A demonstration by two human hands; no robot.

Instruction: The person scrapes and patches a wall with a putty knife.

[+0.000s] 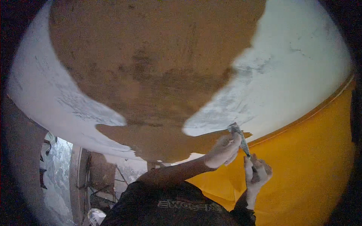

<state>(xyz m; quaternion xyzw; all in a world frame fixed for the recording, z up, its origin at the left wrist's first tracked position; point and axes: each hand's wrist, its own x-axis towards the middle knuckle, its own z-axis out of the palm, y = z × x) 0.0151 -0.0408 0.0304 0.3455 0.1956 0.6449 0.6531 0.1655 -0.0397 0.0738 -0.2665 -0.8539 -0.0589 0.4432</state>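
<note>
In the head view, the left hand [225,148] pinches 1 narrow, flat, grey-green scraper-like tool [244,144] near its broad end; the right hand [258,171] grips its lower end. The tool lies just beyond the upper left edge of the smooth orange wall [309,162]. Above that wall spreads 1 large brown surface [162,56] partly coated white; whether the tool touches it, I cannot tell.

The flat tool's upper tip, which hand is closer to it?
The left. The left hand is just below the tip, beside the upper part of the flat tool; the right hand is at its lower end, farther away.
</note>
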